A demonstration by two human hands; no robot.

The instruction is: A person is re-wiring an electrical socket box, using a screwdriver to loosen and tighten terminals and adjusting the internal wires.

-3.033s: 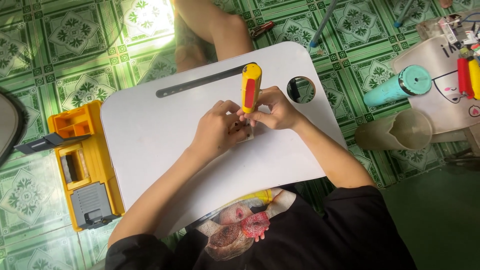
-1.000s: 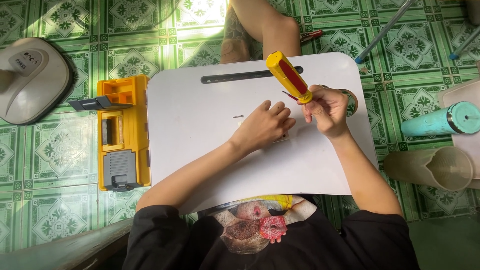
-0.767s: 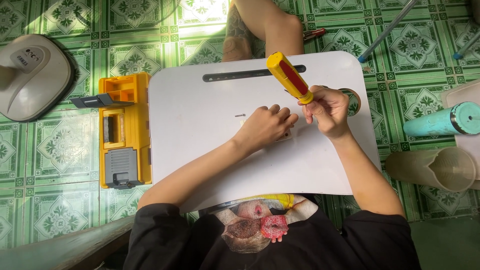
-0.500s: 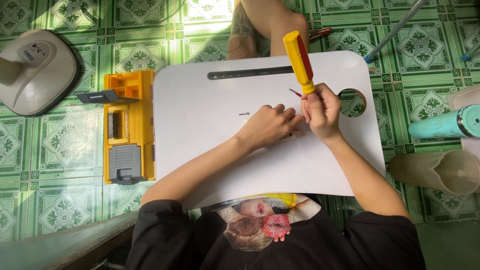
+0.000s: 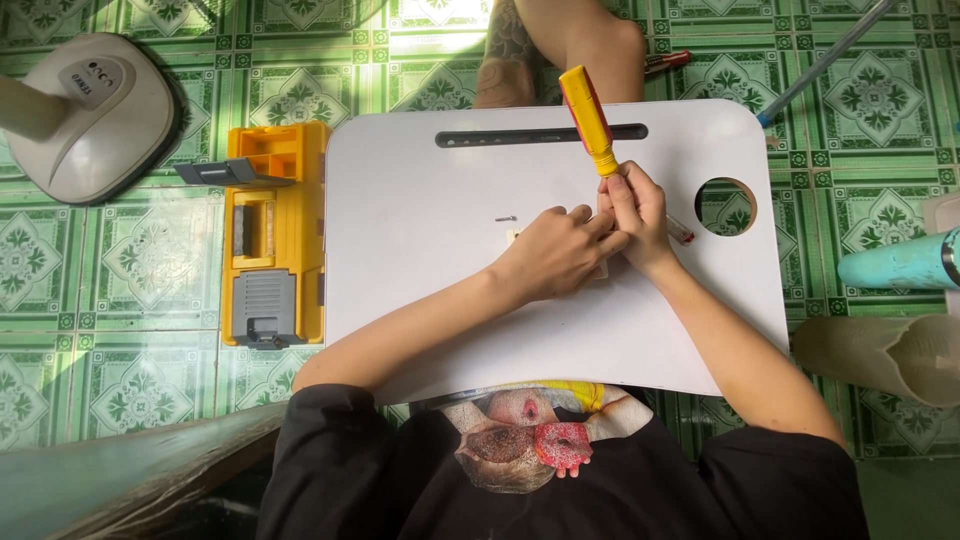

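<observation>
While held: the yellow-and-red screwdriver [image 5: 588,118] rises out of the right hand [image 5: 634,212], fingers wrapped tight round its lower end.
Axis: handle points away, leaning slightly left; tip hidden.
Left hand [image 5: 556,250]: curled, pressing a small part, mostly hidden, on the white tabletop [image 5: 420,260], touching the right hand.
</observation>
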